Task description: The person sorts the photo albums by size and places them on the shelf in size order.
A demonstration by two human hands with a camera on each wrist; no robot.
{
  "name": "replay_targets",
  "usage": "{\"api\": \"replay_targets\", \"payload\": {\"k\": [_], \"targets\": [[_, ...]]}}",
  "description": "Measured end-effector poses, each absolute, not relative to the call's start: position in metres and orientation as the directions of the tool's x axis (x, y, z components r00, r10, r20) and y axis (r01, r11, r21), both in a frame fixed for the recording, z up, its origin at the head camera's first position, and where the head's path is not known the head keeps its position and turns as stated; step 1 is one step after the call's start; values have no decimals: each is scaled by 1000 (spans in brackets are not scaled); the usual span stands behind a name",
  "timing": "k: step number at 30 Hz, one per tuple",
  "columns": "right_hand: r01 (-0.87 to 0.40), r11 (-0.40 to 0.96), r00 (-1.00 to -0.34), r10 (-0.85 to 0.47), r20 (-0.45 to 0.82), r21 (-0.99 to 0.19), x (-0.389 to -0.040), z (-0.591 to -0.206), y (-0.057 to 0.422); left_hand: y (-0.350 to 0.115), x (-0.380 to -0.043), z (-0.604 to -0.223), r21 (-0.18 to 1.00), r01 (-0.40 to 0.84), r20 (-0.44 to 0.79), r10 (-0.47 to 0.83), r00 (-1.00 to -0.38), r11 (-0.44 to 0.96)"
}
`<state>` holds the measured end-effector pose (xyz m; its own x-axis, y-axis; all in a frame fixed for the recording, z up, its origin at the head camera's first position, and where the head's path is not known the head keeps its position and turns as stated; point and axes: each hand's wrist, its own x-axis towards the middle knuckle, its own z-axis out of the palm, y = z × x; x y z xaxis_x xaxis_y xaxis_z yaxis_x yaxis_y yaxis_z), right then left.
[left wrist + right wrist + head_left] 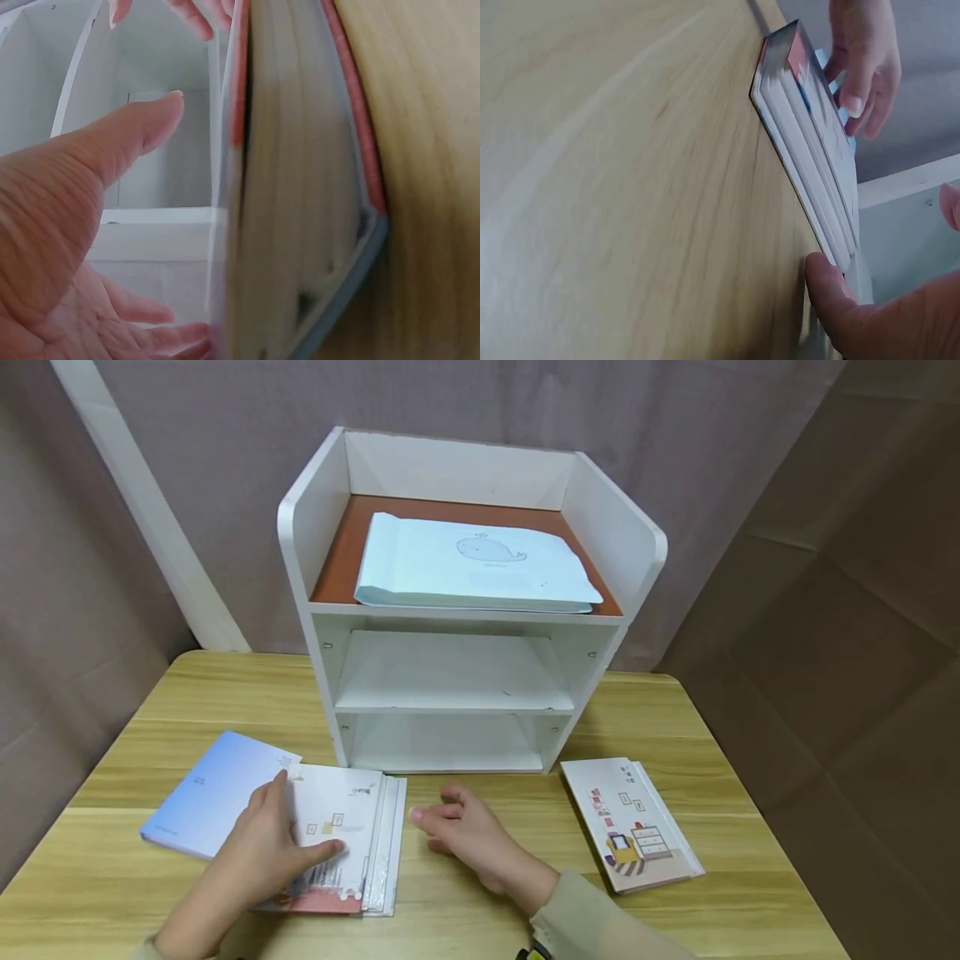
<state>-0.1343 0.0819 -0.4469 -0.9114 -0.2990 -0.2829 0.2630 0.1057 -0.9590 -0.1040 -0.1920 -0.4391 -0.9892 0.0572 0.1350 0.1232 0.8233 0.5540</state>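
A photo album or hardcover book with a white cover and a red lower edge lies flat on the table, showing thick pages and layered covers on its right side. Over its left part is my left hand, thumb spread across the cover, fingers relaxed. In the left wrist view this hand stands beside the book's thick page block. My right hand hovers just right of the book, fingers loosely bent and holding nothing. The right wrist view has its thumb near the book's corner.
A blue book lies partly beside and under the white one. Behind stands a white shelf unit, a whale-printed packet on its top. Another illustrated book lies on the wooden table at right.
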Motion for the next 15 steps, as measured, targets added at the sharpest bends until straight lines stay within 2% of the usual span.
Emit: {"api": "replay_targets", "payload": {"k": [11, 15], "targets": [[374, 69, -873, -311, -376, -925, -132, -440, 75, -185, -104, -447, 596, 61, 16, 65, -998, 801], [403, 49, -860, -321, -397, -914, -133, -439, 77, -184, -105, -447, 618, 81, 11, 94, -995, 782]]}}
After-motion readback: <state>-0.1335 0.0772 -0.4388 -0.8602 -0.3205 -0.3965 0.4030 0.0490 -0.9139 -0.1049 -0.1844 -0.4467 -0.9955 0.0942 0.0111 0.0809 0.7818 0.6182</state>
